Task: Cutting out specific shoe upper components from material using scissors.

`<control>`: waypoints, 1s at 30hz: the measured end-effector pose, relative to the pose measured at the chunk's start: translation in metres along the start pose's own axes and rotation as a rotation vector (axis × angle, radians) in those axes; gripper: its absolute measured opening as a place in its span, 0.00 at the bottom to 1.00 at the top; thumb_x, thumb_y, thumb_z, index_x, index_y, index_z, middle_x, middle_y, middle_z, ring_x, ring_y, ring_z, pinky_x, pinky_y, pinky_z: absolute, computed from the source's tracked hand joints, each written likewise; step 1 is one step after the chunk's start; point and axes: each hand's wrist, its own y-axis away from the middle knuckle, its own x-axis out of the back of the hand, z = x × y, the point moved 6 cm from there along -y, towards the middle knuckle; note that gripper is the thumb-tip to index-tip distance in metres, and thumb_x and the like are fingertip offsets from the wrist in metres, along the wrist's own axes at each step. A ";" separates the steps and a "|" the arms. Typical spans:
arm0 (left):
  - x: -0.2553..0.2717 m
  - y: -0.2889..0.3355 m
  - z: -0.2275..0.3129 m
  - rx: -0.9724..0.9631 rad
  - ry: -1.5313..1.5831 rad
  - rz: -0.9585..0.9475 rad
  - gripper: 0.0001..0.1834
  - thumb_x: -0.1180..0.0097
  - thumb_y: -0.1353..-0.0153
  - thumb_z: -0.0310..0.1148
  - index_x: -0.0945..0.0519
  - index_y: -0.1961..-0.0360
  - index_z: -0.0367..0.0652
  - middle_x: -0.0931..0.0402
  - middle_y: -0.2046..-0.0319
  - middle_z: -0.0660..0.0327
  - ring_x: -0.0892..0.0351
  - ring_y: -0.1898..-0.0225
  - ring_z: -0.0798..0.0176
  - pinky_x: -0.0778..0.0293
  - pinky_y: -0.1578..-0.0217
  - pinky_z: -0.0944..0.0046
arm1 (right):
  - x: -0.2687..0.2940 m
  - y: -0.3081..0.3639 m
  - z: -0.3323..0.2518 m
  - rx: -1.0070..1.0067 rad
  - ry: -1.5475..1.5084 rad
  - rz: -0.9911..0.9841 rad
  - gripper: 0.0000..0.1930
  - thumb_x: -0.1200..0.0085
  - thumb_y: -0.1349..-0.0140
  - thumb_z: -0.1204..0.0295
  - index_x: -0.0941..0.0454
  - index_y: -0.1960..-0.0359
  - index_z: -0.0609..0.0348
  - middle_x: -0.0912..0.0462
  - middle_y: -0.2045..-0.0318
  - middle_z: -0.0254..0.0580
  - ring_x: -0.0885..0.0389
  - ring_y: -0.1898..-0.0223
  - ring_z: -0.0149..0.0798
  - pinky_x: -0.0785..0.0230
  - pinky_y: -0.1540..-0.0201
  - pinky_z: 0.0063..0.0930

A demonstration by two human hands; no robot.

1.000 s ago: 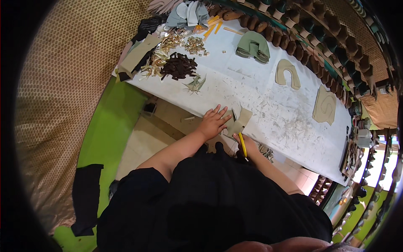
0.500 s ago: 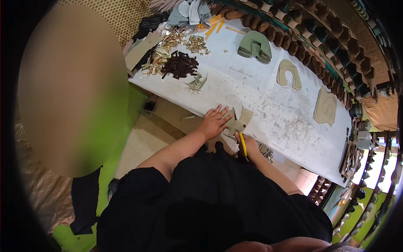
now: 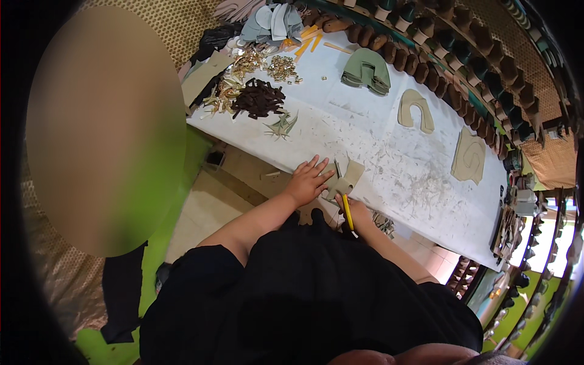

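Observation:
My left hand (image 3: 309, 182) lies spread on the near edge of the white table, its fingertips pressing an olive-grey piece of sheet material (image 3: 354, 172). Just right of it, my right hand (image 3: 358, 218) is closed round what look like scissors (image 3: 348, 211) with a yellow handle. A dark, narrow blade shows against the piece, between its left part and a raised flap. The hands partly hide both the tool and the piece. Pointed green-grey offcuts (image 3: 281, 125) lie beyond my left hand.
On the white table (image 3: 322, 131) are dark brown strips (image 3: 258, 99), gold-coloured bits (image 3: 283, 68), stacked green U-shaped pieces (image 3: 366, 72), a beige U-shaped piece (image 3: 416, 111) and a beige panel (image 3: 469, 157). Shoe lasts (image 3: 420, 72) line the far side. Scraps (image 3: 383, 224) show below the near edge.
My right hand and the yellow handle have shifted slightly left and toward me in the view. My left hand still presses the piece, and the whole scene has moved a little left.

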 end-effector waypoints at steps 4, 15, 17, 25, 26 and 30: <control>0.001 0.001 0.000 0.000 0.000 0.002 0.29 0.45 0.37 0.45 0.32 0.34 0.66 0.46 0.28 0.64 0.52 0.26 0.52 0.51 0.32 0.46 | 0.002 0.008 -0.006 0.038 0.043 -0.008 0.41 0.61 0.39 0.31 0.18 0.68 0.63 0.15 0.73 0.48 0.15 0.68 0.47 0.25 0.59 0.36; 0.009 0.000 0.004 -0.024 0.039 -0.007 0.30 0.44 0.38 0.43 0.33 0.33 0.63 0.47 0.27 0.61 0.52 0.26 0.50 0.50 0.32 0.45 | 0.001 0.014 0.003 -0.122 -0.482 -0.164 0.31 0.43 0.40 0.40 0.23 0.71 0.64 0.29 0.88 0.38 0.26 0.85 0.35 0.32 0.80 0.31; 0.007 0.001 0.003 -0.037 0.026 -0.013 0.31 0.44 0.38 0.43 0.33 0.33 0.62 0.47 0.27 0.63 0.52 0.26 0.50 0.50 0.33 0.45 | -0.004 0.013 0.005 -0.119 -0.588 -0.228 0.32 0.45 0.39 0.40 0.24 0.69 0.65 0.30 0.87 0.37 0.28 0.86 0.35 0.34 0.81 0.30; 0.008 0.003 0.004 -0.089 -0.030 -0.033 0.34 0.44 0.38 0.43 0.36 0.31 0.61 0.45 0.28 0.70 0.51 0.27 0.54 0.48 0.34 0.45 | -0.013 0.003 0.010 -0.053 -0.711 -0.353 0.35 0.49 0.39 0.37 0.26 0.65 0.65 0.37 0.88 0.31 0.39 0.88 0.30 0.45 0.84 0.26; 0.009 0.001 0.004 -0.088 -0.030 -0.051 0.34 0.44 0.39 0.43 0.37 0.30 0.61 0.46 0.28 0.70 0.51 0.26 0.54 0.48 0.34 0.44 | -0.014 0.001 0.010 -0.088 -0.713 -0.371 0.34 0.50 0.39 0.36 0.26 0.65 0.62 0.37 0.88 0.29 0.40 0.89 0.28 0.48 0.85 0.25; 0.007 0.003 0.004 -0.083 -0.043 -0.071 0.35 0.44 0.39 0.44 0.38 0.30 0.61 0.47 0.28 0.70 0.52 0.26 0.55 0.49 0.33 0.45 | -0.015 0.001 0.004 -0.076 -0.563 -0.306 0.34 0.52 0.38 0.36 0.25 0.67 0.61 0.34 0.88 0.33 0.35 0.87 0.30 0.43 0.83 0.28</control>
